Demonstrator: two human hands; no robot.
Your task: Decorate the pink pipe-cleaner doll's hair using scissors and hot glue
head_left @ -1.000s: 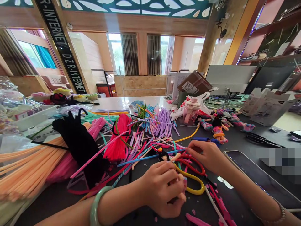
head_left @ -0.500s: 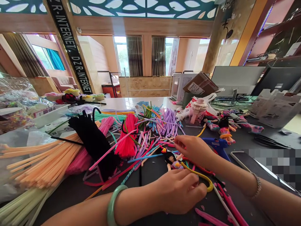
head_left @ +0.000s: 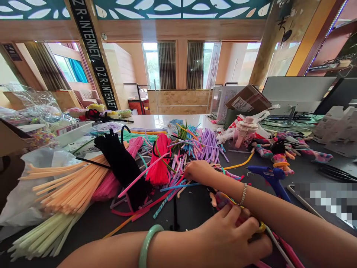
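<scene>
My left hand (head_left: pixel 231 234), with a green bangle (head_left: pixel 149 242) on its wrist, is curled round a small pipe-cleaner doll (head_left: pixel 221 199) near the table's front. Much of the doll hides behind my fingers and my right forearm; a bit of yellow pipe cleaner (head_left: pixel 262 227) shows by my knuckles. Crossing above it, my right hand (head_left: pixel 199 172) reaches into the loose pipe cleaners (head_left: pixel 178 163). Its fingers are bent together there, and what they hold, if anything, is hidden. Close below that hand lies a blue pipe cleaner (head_left: pixel 180 187).
Peach (head_left: pixel 67 186), black (head_left: pixel 122 167) and red bundles (head_left: pixel 158 160) of pipe cleaners lie left and centre. A blue glue gun (head_left: pixel 269 175) rests at right, before more dolls (head_left: pixel 280 158). Behind stand a pink bottle (head_left: pixel 245 130), a cardboard box (head_left: pixel 248 98) and a monitor (head_left: pixel 298 89).
My right hand has moved left into the loose pipe cleaners, its forearm now crossing over the doll. My left hand and the doll have shifted right and slightly down. The view has turned left.
</scene>
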